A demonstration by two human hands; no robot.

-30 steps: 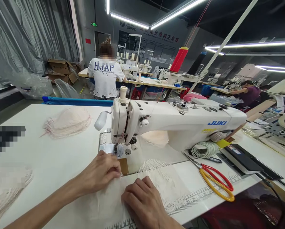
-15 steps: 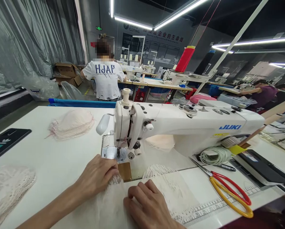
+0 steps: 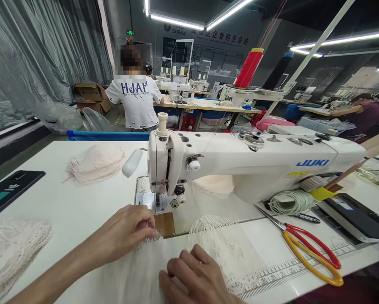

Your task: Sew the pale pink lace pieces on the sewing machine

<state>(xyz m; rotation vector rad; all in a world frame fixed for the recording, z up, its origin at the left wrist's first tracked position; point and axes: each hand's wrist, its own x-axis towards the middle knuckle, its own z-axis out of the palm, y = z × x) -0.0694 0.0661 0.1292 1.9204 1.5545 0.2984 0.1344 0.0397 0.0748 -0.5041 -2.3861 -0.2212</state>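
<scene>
My left hand (image 3: 129, 228) pinches the top edge of a sheer white lace fabric (image 3: 146, 266), just in front of the presser foot (image 3: 158, 202) of a white sewing machine (image 3: 221, 156). Lower and to the right, my right hand (image 3: 194, 276) has its fingers curled on the same fabric, gripping it; its fingertips are partly hidden. A fringed lace piece (image 3: 222, 249) lies on the table beyond my right hand. No cloth shows under the presser foot.
Red-and-yellow-handled scissors (image 3: 312, 253) lie at right on a printed ruler (image 3: 271, 276), near coiled cord (image 3: 292, 202). Lace pieces (image 3: 96, 162) and a phone (image 3: 13, 192) are at left. A person in a white shirt (image 3: 137, 101) works ahead.
My left hand has drawn slightly down with the lace edge, its fingers now more visible. My right hand has shifted a little left and down. The view has turned slightly.
</scene>
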